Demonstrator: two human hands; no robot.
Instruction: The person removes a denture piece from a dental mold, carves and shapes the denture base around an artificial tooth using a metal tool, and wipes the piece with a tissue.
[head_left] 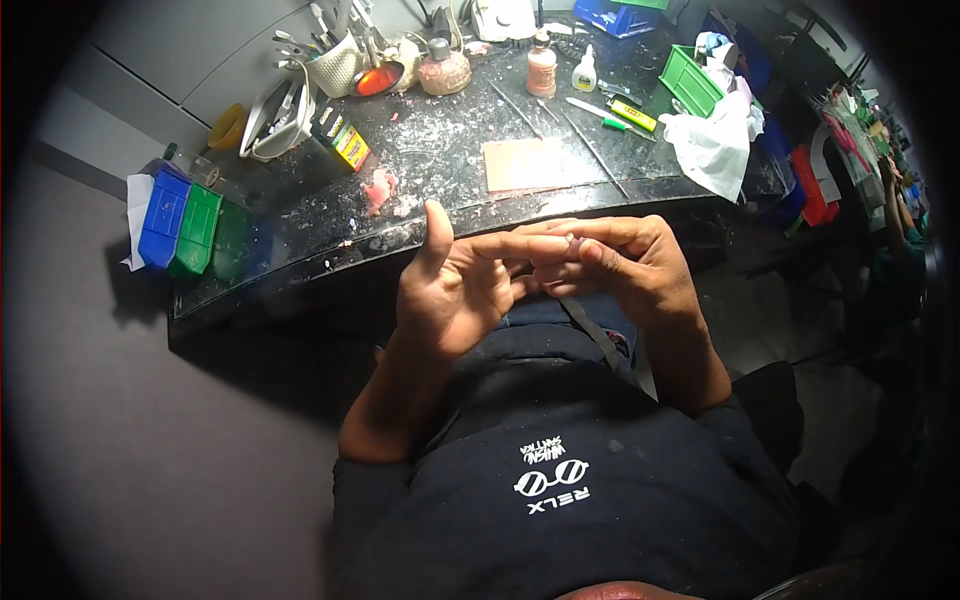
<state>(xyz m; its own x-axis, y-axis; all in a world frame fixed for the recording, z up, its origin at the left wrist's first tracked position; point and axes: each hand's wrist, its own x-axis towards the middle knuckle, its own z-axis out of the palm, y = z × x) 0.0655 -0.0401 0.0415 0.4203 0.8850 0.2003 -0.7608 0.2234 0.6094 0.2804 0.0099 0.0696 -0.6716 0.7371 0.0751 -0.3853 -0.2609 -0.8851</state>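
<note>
In front of the bench edge, my two hands meet at the fingertips. My left hand (460,285) has its palm turned up, thumb raised apart and fingers stretched toward the right hand. My right hand (640,265) is closed in a pinch, thumb against the fingers, at the tips of the left fingers. Between them shows a tiny reddish piece (574,243), too small to name and partly covered by the fingers. Just beyond lies a flat pinkish-orange sheet (520,166). A crumpled pink lump (380,190) rests on the bench to the left.
Thin metal tools (595,155), a green-capped pen (598,113) and a yellow-green item (633,115) lie on the black bench (430,150). Bottles (541,65), a tool holder (335,70), green and blue bins (195,228) and white cloth (715,145) stand around. Another person (900,240) is far right.
</note>
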